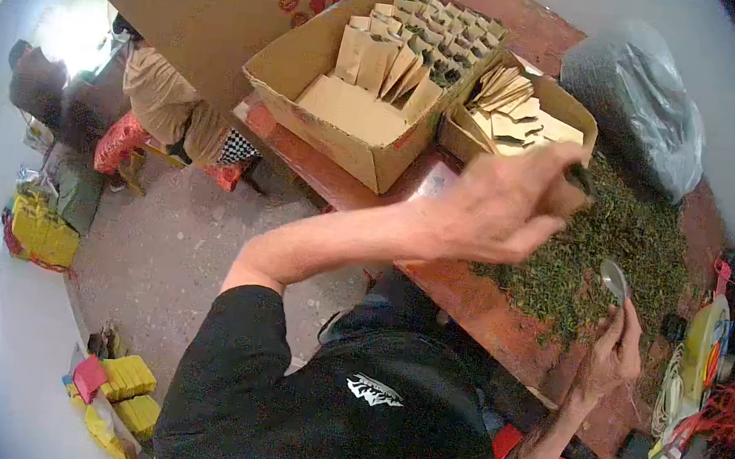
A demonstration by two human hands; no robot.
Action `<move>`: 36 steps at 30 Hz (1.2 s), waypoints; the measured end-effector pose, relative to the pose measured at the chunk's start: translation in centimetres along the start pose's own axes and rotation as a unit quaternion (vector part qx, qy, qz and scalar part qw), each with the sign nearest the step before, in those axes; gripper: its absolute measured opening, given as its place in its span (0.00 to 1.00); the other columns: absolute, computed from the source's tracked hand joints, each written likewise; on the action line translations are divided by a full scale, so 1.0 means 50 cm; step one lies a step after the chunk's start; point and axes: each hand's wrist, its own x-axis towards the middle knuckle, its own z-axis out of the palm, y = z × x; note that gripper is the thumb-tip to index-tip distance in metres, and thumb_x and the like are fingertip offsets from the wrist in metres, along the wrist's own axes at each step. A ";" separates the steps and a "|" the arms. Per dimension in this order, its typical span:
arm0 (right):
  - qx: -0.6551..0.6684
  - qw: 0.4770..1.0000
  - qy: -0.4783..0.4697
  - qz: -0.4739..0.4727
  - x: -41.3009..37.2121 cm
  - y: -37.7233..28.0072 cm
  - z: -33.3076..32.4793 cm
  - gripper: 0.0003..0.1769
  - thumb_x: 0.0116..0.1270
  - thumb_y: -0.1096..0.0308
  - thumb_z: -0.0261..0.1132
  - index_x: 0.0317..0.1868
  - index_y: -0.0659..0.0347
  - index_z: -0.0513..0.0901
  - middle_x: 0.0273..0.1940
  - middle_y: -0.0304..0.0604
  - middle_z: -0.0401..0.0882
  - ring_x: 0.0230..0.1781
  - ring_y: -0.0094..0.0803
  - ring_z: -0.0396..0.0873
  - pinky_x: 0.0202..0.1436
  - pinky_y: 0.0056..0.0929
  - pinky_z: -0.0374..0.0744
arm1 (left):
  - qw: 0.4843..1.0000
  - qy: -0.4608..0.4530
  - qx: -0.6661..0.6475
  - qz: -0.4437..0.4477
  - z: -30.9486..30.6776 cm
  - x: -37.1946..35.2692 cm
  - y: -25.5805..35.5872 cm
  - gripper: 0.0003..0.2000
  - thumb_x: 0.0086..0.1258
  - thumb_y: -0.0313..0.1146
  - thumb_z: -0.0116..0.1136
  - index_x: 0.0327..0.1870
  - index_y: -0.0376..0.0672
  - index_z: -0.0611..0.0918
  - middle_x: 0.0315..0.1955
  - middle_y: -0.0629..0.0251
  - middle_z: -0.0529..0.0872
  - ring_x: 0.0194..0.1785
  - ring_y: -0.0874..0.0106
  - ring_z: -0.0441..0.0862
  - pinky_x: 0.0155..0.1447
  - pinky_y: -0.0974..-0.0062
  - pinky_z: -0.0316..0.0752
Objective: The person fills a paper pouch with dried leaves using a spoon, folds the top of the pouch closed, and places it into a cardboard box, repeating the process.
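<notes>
My left hand (495, 199) is closed around a small brown paper bag (566, 199), with dark green leaf bits at its mouth. It is over the near side of a heap of dried, crumbled leaves (631, 248). My right hand (611, 356) grips a small, shiny round scoop (614, 280) just above the heap's near edge; its handle is hidden by the fingers. Beyond my left hand, a smaller cardboard box (590, 124) holds flat paper bags (512, 100). A larger cardboard box (307, 121) contains rows of upright bags filled with leaves (447, 33).
The reddish table (469, 297) carries the boxes and heap. A clear plastic bag (644, 107) stands behind the leaves. Tape, cords and red string (717, 410) lie at the right. Yellow bundles (128, 384) sit on the floor at left, near a cloth-draped chair (160, 89).
</notes>
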 end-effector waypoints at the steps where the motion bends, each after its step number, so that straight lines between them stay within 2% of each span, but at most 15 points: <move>1: 0.014 1.000 -0.009 0.018 -0.003 0.001 0.002 0.13 0.77 0.77 0.66 0.58 0.63 0.89 0.45 0.48 0.93 0.37 0.25 0.89 0.40 0.26 0.85 | 0.999 0.027 0.011 0.021 -0.028 0.007 0.001 0.39 0.62 0.29 0.75 0.74 0.44 0.65 0.43 0.49 0.88 0.45 0.49 0.90 0.46 0.54 0.85; 2: 0.032 0.999 -0.016 0.037 -0.007 0.001 0.006 0.14 0.77 0.78 0.65 0.58 0.63 0.89 0.45 0.48 0.93 0.37 0.24 0.89 0.40 0.25 0.85 | 0.993 0.022 0.113 -0.006 -0.068 0.010 0.011 0.40 0.61 0.30 0.75 0.74 0.45 0.65 0.41 0.51 0.88 0.40 0.52 0.90 0.45 0.59 0.84; 3: 0.049 0.997 -0.023 0.056 -0.011 -0.002 0.011 0.14 0.77 0.78 0.64 0.59 0.63 0.89 0.45 0.47 0.93 0.37 0.24 0.89 0.39 0.25 0.85 | 0.994 0.033 0.099 -0.006 -0.102 0.012 0.000 0.40 0.61 0.31 0.75 0.74 0.46 0.65 0.41 0.53 0.86 0.38 0.56 0.88 0.43 0.63 0.83; 4: 0.067 0.994 -0.030 0.076 -0.015 -0.003 0.015 0.14 0.77 0.79 0.64 0.59 0.63 0.89 0.44 0.47 0.93 0.36 0.24 0.89 0.39 0.24 0.85 | 0.993 0.026 0.071 -0.090 -0.133 0.015 0.012 0.39 0.62 0.30 0.74 0.74 0.46 0.65 0.39 0.56 0.85 0.35 0.61 0.86 0.43 0.66 0.82; 6: 0.075 0.995 -0.025 0.055 -0.021 0.004 0.028 0.14 0.80 0.77 0.63 0.60 0.63 0.88 0.42 0.41 0.91 0.34 0.20 0.84 0.36 0.20 0.81 | 0.984 0.045 0.168 -0.044 -0.201 0.022 -0.012 0.39 0.63 0.31 0.74 0.74 0.45 0.64 0.40 0.56 0.88 0.38 0.65 0.88 0.44 0.66 0.83; 7: 0.078 0.996 -0.022 0.046 -0.024 0.009 0.035 0.14 0.81 0.76 0.62 0.61 0.63 0.88 0.41 0.38 0.90 0.33 0.18 0.81 0.35 0.19 0.79 | 0.986 0.051 0.145 -0.072 -0.226 0.023 -0.024 0.39 0.63 0.31 0.74 0.74 0.44 0.64 0.41 0.56 0.90 0.39 0.66 0.88 0.45 0.67 0.83; 9: 0.081 0.995 -0.028 0.044 -0.025 0.014 0.040 0.15 0.78 0.79 0.62 0.60 0.64 0.88 0.43 0.44 0.92 0.36 0.25 0.88 0.38 0.24 0.84 | 0.974 0.053 0.199 -0.093 -0.274 0.028 -0.040 0.36 0.63 0.32 0.73 0.71 0.42 0.65 0.33 0.55 0.86 0.30 0.61 0.85 0.39 0.63 0.81; 10: 0.082 0.995 -0.031 0.042 -0.024 0.015 0.041 0.15 0.77 0.80 0.63 0.59 0.65 0.88 0.44 0.47 0.93 0.37 0.29 0.91 0.40 0.26 0.87 | 0.969 0.049 0.187 -0.156 -0.291 0.027 -0.057 0.36 0.64 0.35 0.72 0.71 0.42 0.65 0.36 0.53 0.88 0.33 0.59 0.87 0.44 0.61 0.82; 13: 0.101 0.993 -0.040 0.053 -0.023 -0.003 0.042 0.15 0.77 0.81 0.63 0.59 0.66 0.88 0.44 0.48 0.93 0.38 0.30 0.92 0.41 0.27 0.87 | 0.949 0.007 0.249 -0.192 -0.329 0.023 -0.099 0.35 0.65 0.37 0.71 0.70 0.42 0.65 0.37 0.49 0.89 0.37 0.54 0.89 0.46 0.57 0.83; 14: 0.092 0.994 -0.042 0.052 -0.023 -0.004 0.043 0.15 0.77 0.81 0.63 0.59 0.66 0.88 0.44 0.48 0.92 0.38 0.29 0.91 0.41 0.26 0.87 | 0.931 -0.013 0.281 -0.232 -0.333 0.022 -0.105 0.35 0.65 0.38 0.70 0.69 0.42 0.65 0.37 0.45 0.89 0.41 0.46 0.89 0.50 0.51 0.82; 17: 0.069 0.996 -0.046 0.039 -0.025 -0.003 0.043 0.14 0.78 0.80 0.63 0.59 0.65 0.88 0.43 0.46 0.92 0.36 0.25 0.89 0.38 0.24 0.85 | 0.911 -0.078 0.324 -0.243 -0.350 0.002 -0.197 0.35 0.67 0.41 0.72 0.71 0.43 0.66 0.41 0.44 0.90 0.44 0.48 0.90 0.52 0.54 0.82; 19: 0.059 0.997 -0.047 0.019 -0.027 0.002 0.044 0.15 0.79 0.77 0.62 0.61 0.63 0.88 0.41 0.39 0.91 0.33 0.19 0.84 0.35 0.20 0.80 | 0.900 -0.111 0.335 -0.255 -0.345 0.001 -0.205 0.34 0.65 0.39 0.72 0.68 0.40 0.67 0.42 0.40 0.89 0.48 0.42 0.88 0.55 0.51 0.81; 21: 0.064 0.997 -0.045 0.010 -0.025 0.001 0.047 0.15 0.79 0.78 0.62 0.61 0.63 0.88 0.41 0.40 0.91 0.33 0.20 0.85 0.35 0.20 0.80 | 0.888 -0.171 0.326 -0.277 -0.346 0.006 -0.215 0.34 0.64 0.39 0.70 0.68 0.38 0.66 0.44 0.34 0.87 0.53 0.37 0.85 0.61 0.47 0.78; 28: 0.076 0.995 -0.066 0.017 -0.028 0.011 0.058 0.14 0.79 0.78 0.62 0.60 0.64 0.88 0.43 0.43 0.92 0.33 0.22 0.86 0.36 0.22 0.83 | 0.870 -0.203 0.344 -0.288 -0.323 0.038 -0.224 0.33 0.63 0.36 0.74 0.64 0.34 0.68 0.44 0.34 0.87 0.56 0.38 0.84 0.62 0.47 0.77; 36: 0.090 0.993 -0.067 0.040 -0.027 0.010 0.058 0.14 0.75 0.80 0.64 0.58 0.66 0.88 0.43 0.48 0.93 0.34 0.28 0.90 0.39 0.26 0.87 | 0.871 -0.202 0.328 -0.306 -0.311 0.051 -0.243 0.35 0.62 0.35 0.76 0.65 0.32 0.68 0.47 0.33 0.86 0.57 0.39 0.84 0.63 0.50 0.78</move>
